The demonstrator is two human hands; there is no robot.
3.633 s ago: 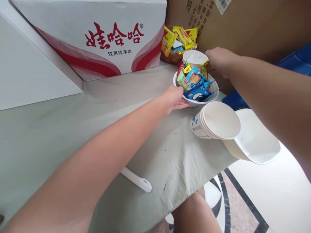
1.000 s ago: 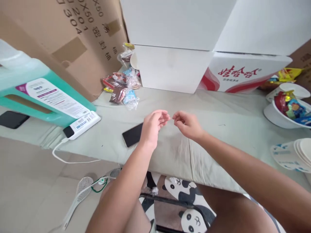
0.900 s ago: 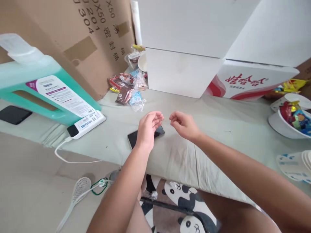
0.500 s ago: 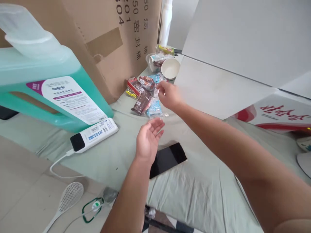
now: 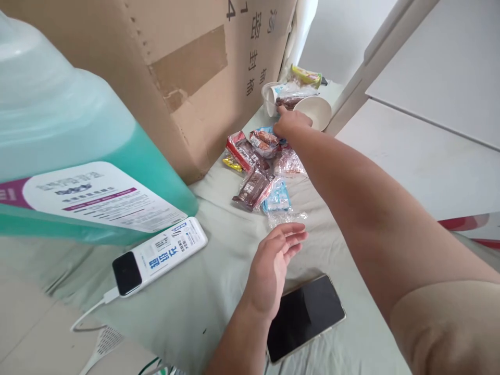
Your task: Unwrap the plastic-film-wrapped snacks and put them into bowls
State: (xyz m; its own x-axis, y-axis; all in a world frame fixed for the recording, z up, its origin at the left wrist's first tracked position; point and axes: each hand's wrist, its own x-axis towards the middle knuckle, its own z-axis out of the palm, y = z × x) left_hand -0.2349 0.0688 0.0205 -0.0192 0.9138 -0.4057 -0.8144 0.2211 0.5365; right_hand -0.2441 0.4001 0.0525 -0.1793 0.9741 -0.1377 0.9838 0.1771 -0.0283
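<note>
Clearly, in the head view, the right hand (image 5: 294,121) reaches to the far part of the cloth (image 5: 226,276), its index finger stretched out just beside a clear tub (image 5: 269,99) and a wrapped brown snack (image 5: 292,99). Its palm is turned away, so I cannot tell whether it grips anything. A white paper cup (image 5: 318,113) stands tilted just right of it, mouth facing near. The snack packets (image 5: 253,187) lie in a loose pile on the near side of that hand. Nearer, the left hand (image 5: 271,265) is open with nothing in it, fingers loosely bent; its wrist overlaps the dark phone (image 5: 307,317). To the left, a white power bank (image 5: 162,258) lies before a green jug (image 5: 128,156).
</note>
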